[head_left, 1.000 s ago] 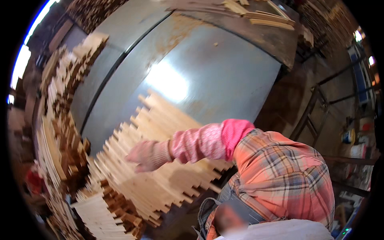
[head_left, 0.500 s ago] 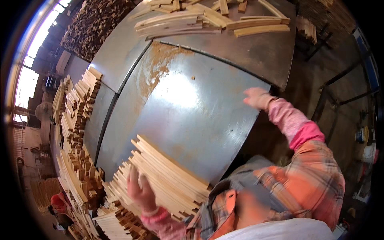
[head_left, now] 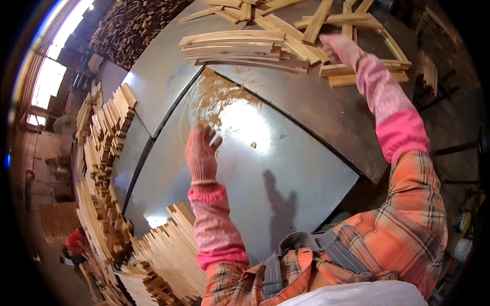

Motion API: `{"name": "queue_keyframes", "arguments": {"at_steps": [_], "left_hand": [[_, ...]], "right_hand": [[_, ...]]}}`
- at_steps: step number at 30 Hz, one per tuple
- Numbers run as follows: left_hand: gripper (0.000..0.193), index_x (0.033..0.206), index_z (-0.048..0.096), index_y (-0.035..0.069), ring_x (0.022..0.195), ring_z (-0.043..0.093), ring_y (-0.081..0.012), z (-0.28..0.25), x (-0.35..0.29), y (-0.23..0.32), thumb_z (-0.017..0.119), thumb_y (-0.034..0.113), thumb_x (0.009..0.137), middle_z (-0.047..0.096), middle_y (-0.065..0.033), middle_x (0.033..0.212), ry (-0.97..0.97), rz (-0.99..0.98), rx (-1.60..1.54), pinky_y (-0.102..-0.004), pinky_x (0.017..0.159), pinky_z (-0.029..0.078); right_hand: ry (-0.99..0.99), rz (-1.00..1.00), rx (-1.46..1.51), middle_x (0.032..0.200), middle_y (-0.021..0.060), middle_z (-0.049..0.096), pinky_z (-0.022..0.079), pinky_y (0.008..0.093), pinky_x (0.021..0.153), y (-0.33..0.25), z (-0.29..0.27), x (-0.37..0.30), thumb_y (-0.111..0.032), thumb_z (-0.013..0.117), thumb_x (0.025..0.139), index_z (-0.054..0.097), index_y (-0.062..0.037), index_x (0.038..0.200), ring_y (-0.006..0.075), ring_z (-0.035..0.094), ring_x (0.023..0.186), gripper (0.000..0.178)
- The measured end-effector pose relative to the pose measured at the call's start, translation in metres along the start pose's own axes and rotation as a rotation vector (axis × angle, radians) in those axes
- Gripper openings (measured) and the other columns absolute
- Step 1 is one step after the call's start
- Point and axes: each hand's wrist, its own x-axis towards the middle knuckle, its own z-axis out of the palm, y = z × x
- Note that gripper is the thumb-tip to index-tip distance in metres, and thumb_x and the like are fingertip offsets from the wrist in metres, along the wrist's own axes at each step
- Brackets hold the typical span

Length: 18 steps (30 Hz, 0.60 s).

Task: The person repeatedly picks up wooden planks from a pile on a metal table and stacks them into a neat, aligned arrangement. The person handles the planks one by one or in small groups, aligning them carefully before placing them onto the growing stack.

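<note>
My left hand (head_left: 200, 153), in a pinkish knitted glove, hovers over the grey metal table (head_left: 301, 168). Its fingers are apart and loosely bent, with nothing in them. Stretched to the far right, my gloved right hand (head_left: 343, 51) is over the ends of loose wooden strips (head_left: 317, 23). Its fingers point down and look apart; I cannot tell whether they touch wood. A row of pale curved strips (head_left: 232, 38) lies to the left of that hand. Beneath its wrist are two short strips (head_left: 367, 74). Below my left forearm lies a neat stack of strips (head_left: 171, 252).
Long rows of stacked wood (head_left: 104, 137) run along the left side. Sawdust (head_left: 217, 94) and a small wood chip (head_left: 253, 145) lie on the metal. A dark gap (head_left: 291, 122) divides the table plates. A person in red (head_left: 75, 242) is at far left.
My right hand has moved forward from the table's right edge to the far strips. My left hand has left the near stack and moved forward over the metal. The view has shifted.
</note>
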Motion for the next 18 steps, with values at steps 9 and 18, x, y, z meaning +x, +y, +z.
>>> {"name": "queue_keyframes", "arguments": {"at_steps": [9, 18], "left_hand": [[0.067, 0.129, 0.059, -0.003, 0.08, 0.06, -0.0245, 0.161, 0.241, -0.028, 0.077, 0.048, 0.089, 0.06, -0.0126, 0.101, 0.277, -0.046, 0.285, -0.039, 0.071, 0.054], [0.114, 0.134, 0.047, -0.022, 0.12, 0.063, -0.0411, 0.221, 0.367, -0.087, 0.079, 0.071, 0.076, 0.06, -0.0347, 0.135, 0.459, -0.169, 0.744, -0.0421, 0.106, 0.047]], "right_hand": [[0.005, -0.094, -0.806, 0.08, 0.0069, 0.069, 0.052, 0.0384, 0.06, -0.048, 0.053, 0.232, -0.044, 0.064, 0.099, 0.073, -0.0054, 0.1, 0.0208, 0.063, 0.065, 0.04], [-0.12, 0.11, -0.88, 0.101, 0.0151, 0.074, 0.056, 0.043, 0.083, -0.003, 0.125, 0.319, -0.052, 0.066, 0.096, 0.072, 0.0018, 0.118, 0.0234, 0.07, 0.084, 0.058]]}}
